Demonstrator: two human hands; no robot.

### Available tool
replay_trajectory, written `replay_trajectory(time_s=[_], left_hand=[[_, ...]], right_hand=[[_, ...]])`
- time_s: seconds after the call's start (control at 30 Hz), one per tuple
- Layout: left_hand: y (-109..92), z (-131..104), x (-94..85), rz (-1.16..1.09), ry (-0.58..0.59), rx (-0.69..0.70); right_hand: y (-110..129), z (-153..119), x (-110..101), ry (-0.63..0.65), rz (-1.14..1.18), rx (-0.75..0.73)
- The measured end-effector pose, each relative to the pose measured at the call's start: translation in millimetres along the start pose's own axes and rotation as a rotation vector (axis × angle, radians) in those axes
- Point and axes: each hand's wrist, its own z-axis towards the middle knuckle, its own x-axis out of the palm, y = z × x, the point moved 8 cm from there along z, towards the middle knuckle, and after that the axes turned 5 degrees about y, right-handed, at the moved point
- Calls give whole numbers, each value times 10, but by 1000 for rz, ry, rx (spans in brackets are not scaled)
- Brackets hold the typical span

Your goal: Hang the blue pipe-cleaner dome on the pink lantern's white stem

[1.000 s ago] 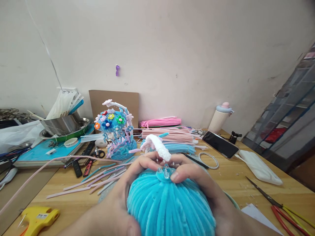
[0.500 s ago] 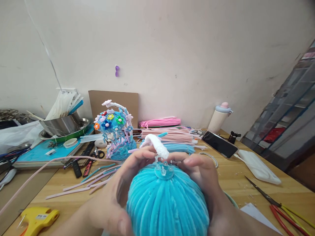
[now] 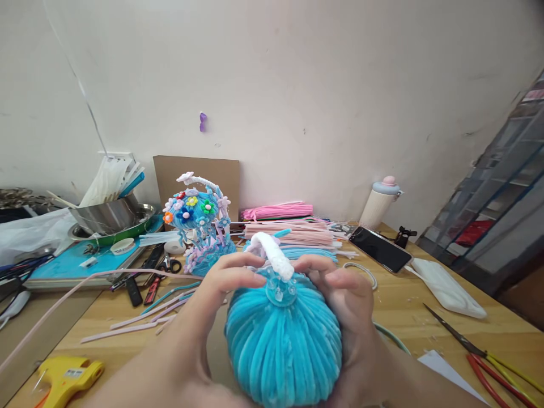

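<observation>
A round, ribbed blue fuzzy ball [image 3: 284,345] is held between my two hands at the bottom centre. On its top sits a small blue disc with clear beads [image 3: 280,290], and a curved white fuzzy stem [image 3: 272,252] rises above it. My left hand [image 3: 204,323] curls round the ball's left side, fingertips at the top near the disc. Against the right side rests my right hand [image 3: 351,317], its fingers bent over the top. Behind stands a flower-covered blue ornament [image 3: 193,212] with a white arched stem.
Bundles of pink and blue fuzzy stems [image 3: 293,232] lie behind the ball. A yellow glue gun [image 3: 70,377] is front left, and open scissors [image 3: 471,345] lie front right. A phone [image 3: 380,249], a white power bank [image 3: 446,288] and a bottle [image 3: 378,204] stand or lie at right.
The ball has tilted and sits slightly farther left and away from me. My left fingers have shifted lower on its top, and a gap shows between my left palm and the ball.
</observation>
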Motion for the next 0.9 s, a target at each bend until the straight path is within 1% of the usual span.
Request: replay_trajectory(time_s=[0.1, 0.2, 0.3, 0.43, 0.53, 0.67, 0.8, 0.9], left_hand=[[24, -15, 61, 93, 35, -52], [-1, 17, 66, 85, -10, -26], [-67, 62, 75, 78, -40, -8], [-181, 94, 62, 69, -87, 19], [-212, 101, 51, 64, -108, 27], [-196, 105, 65, 51, -95, 31], [-190, 97, 123, 46, -77, 37], [-168, 95, 149, 44, -113, 56]], right_hand=[[31, 17, 4, -10, 10, -13], [75, 18, -1, 1, 15, 6], [100, 16, -34, 40, -36, 50], [79, 37, -67, 152, -108, 111], [80, 61, -68, 226, -150, 103], [111, 81, -78, 225, -141, 65], [108, 75, -75, 196, -127, 86], [115, 84, -88, 163, -119, 88]])
